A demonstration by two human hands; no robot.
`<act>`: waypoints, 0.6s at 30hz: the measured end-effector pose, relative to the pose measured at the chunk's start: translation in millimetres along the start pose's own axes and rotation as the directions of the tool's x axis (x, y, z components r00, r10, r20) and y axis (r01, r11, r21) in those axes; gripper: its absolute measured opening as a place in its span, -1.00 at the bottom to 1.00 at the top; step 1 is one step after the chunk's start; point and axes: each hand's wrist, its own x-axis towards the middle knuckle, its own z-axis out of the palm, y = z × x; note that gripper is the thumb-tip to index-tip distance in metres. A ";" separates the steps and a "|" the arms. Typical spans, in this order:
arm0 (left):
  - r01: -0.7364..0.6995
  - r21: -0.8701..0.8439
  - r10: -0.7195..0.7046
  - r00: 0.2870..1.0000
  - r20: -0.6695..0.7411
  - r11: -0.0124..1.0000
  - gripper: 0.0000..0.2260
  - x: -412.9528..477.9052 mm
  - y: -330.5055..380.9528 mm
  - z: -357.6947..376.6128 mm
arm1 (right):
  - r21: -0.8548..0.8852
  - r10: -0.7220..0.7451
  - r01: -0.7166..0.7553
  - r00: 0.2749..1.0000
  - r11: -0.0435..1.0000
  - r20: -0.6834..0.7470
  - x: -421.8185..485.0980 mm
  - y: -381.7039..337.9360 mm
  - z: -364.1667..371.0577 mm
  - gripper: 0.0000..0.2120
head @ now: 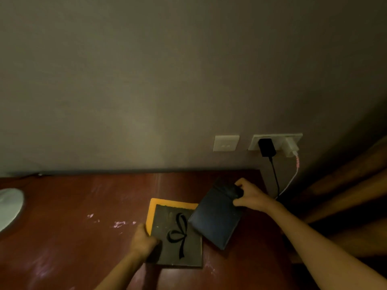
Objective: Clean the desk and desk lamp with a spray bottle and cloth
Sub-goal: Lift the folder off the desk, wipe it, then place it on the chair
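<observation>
On the dark red desk (73, 237) lies a grey box with an orange rim and a black ribbon bow (176, 233). My left hand (143, 240) grips its left edge. A dark blue notebook (215, 218) lies tilted, overlapping the box's right corner, and my right hand (251, 195) grips its far end at the desk's back right. A white round lamp base (9, 208) shows at the far left edge. No spray bottle or cloth is in view.
A wall runs along the desk's back. On it sit a white switch plate (226, 142) and a socket with a black charger (266, 147) and a white plug, with cables hanging down past the desk's right end. Pale scuffs (119, 223) mark the desktop.
</observation>
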 end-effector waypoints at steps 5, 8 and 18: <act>-0.080 -0.189 0.093 0.994 0.059 0.979 -0.66 -26.4 3.3 17.4 | -0.155 -0.158 0.187 0.971 0.970 0.181 -13.8 -57.0 35.3 -0.61; -0.073 -0.281 0.105 0.990 0.098 0.957 -0.73 -36.4 2.3 17.1 | -0.234 -0.206 0.259 0.951 0.937 0.228 -20.0 -77.7 56.7 -0.58; -0.127 -0.269 0.143 0.989 0.042 0.955 -0.75 -53.5 -30.9 14.2 | -0.276 -0.250 0.310 0.940 0.910 0.231 -30.0 -97.9 88.7 -0.54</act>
